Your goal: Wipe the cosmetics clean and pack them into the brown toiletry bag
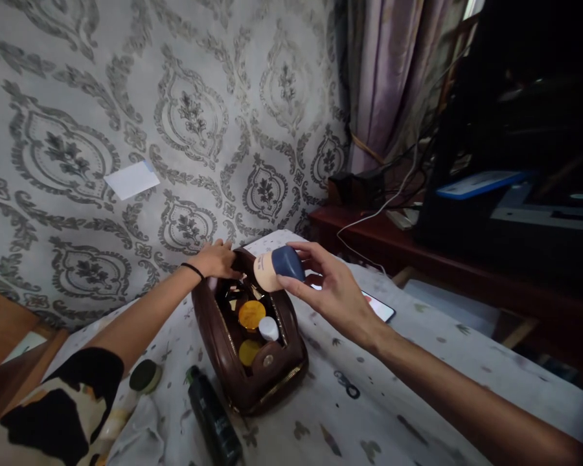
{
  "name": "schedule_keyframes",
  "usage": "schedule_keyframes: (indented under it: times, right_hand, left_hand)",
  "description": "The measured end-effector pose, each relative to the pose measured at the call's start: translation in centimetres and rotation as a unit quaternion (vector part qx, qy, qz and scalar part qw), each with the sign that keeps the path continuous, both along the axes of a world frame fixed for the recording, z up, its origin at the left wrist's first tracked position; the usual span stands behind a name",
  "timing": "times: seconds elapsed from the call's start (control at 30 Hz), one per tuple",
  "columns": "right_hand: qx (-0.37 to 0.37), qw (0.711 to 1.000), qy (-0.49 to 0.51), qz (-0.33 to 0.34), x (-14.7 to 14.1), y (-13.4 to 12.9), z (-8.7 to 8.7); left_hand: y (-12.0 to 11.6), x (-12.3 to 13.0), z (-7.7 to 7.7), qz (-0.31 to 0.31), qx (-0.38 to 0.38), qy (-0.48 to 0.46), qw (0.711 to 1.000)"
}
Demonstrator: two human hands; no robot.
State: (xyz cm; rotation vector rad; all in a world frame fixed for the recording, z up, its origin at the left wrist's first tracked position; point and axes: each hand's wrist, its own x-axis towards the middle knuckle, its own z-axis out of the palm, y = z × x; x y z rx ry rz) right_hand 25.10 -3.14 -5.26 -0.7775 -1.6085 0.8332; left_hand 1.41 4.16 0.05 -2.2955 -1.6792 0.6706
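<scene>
A brown bag (214, 330) lies unzipped on the patterned white cloth, with an orange-lidded jar (251, 315), a white-capped item (269, 329) and a yellow lid (249, 353) inside. My right hand (337, 294) holds a peach jar with a dark blue cap (286, 264) above the bag's right side, thumb and fingers around the cap. At the bag's far end is my left hand (216, 260), its fingers over the rim; what they grip there, apart from the bag's edge, is hidden.
A dark bottle (214, 417) and a green-lidded jar (145, 377) are left of the bag on the cloth (320, 427). A phone (379, 307) lies behind my right hand. A white cable (369, 220) runs over the dark red furniture (369, 236) at right.
</scene>
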Motion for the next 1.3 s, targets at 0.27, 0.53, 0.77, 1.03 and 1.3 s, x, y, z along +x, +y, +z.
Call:
schedule_keyframes:
  times: [0.27, 0.53, 0.77, 1.03, 1.3]
  right_hand:
    - [0.075, 0.995, -0.059, 0.012, -0.8, 0.8, 0.8]
    - [0.158, 0.945, -0.281, 0.063, -4.8, 2.8, 2.8]
    - [0.136, 0.844, -0.51, 0.096, -9.0, 3.9, 4.4]
    - [0.063, 0.817, -0.563, 0.108, -12.9, 6.4, 4.7]
    - [0.037, 0.818, -0.564, 0.105, -14.2, 7.7, 4.5]
  left_hand:
    - [-0.4, -2.5, -0.7, -0.071, 0.028, -0.056, 0.996]
    - [-0.8, -4.0, -0.2, -0.083, 0.024, -0.105, 0.991]
    - [-0.8, -4.5, 0.7, -0.077, 0.004, -0.107, 0.991]
    - [-0.9, -5.0, 0.6, -0.072, 0.012, -0.095, 0.993]
    - [-1.9, -5.1, 1.3, -0.066, 0.009, -0.09, 0.994]
